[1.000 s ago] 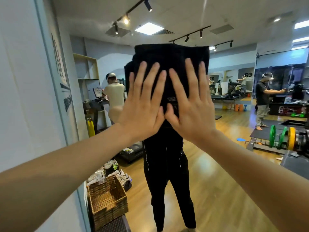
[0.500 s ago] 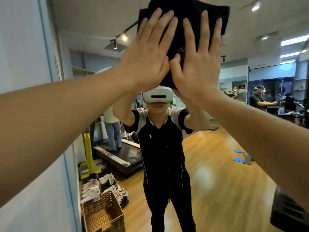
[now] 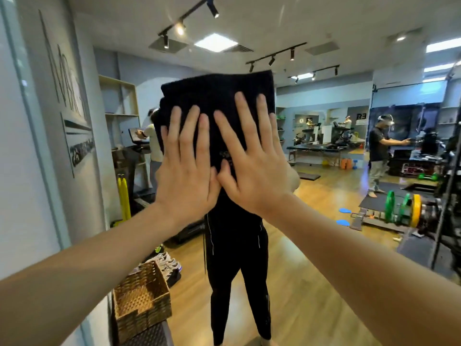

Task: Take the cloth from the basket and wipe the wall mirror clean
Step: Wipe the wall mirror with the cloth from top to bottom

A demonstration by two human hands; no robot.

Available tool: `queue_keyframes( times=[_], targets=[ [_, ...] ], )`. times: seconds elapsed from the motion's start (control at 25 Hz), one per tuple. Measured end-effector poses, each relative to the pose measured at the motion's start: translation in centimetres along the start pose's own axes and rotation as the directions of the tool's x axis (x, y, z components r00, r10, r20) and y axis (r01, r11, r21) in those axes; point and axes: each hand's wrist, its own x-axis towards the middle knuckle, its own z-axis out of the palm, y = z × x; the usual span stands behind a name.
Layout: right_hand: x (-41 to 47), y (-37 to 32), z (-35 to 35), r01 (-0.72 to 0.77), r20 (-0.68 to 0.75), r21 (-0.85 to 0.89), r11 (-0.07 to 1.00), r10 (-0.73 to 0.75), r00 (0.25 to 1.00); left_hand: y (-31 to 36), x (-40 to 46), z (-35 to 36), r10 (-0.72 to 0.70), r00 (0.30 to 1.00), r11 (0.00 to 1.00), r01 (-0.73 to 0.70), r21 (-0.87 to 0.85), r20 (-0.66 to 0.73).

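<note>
A folded black cloth (image 3: 217, 96) lies flat against the wall mirror (image 3: 324, 258), which fills most of the view. My left hand (image 3: 184, 176) and my right hand (image 3: 252, 161) press side by side on the cloth's lower half, palms flat, fingers spread and pointing up, thumbs touching. The cloth sits at about head height and hides the upper body of my reflection. The wicker basket (image 3: 142, 293) shows at the lower left, low beside the mirror's edge, with nothing visible inside it.
The mirror's pale frame (image 3: 37, 136) and a white wall run down the left side. The glass reflects a gym: wooden floor, shoes beside the basket, a treadmill, weight plates (image 3: 401, 208) on the right, and other people far behind.
Both hands pushed the cloth up high on the mirror half a second ago and have now slid it back down to head height. Hands stay flat on it.
</note>
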Motion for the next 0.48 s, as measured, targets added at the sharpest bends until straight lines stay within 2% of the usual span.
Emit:
queue_keyframes(
  times=[0.12, 0.24, 0.48],
  targets=[
    [-5.0, 5.4, -1.8, 0.008, 0.023, -0.036, 0.999, -0.008, 1.0, 7.2, -0.9, 2.4, 0.024, 0.999, 0.999, -0.023, -0.039, 0.043],
    [-6.7, 11.4, -4.2, -0.014, 0.019, -0.097, 0.995, 0.016, 1.0, 12.7, 2.3, 4.1, 0.076, 0.995, 0.995, -0.072, -0.063, 0.059],
    [1.0, 18.8, -7.4, -0.112, -0.056, -0.171, 0.979, 0.104, 0.993, 14.5, 15.1, 3.5, 0.167, 0.983, 0.985, -0.17, 0.035, 0.074]
  ],
)
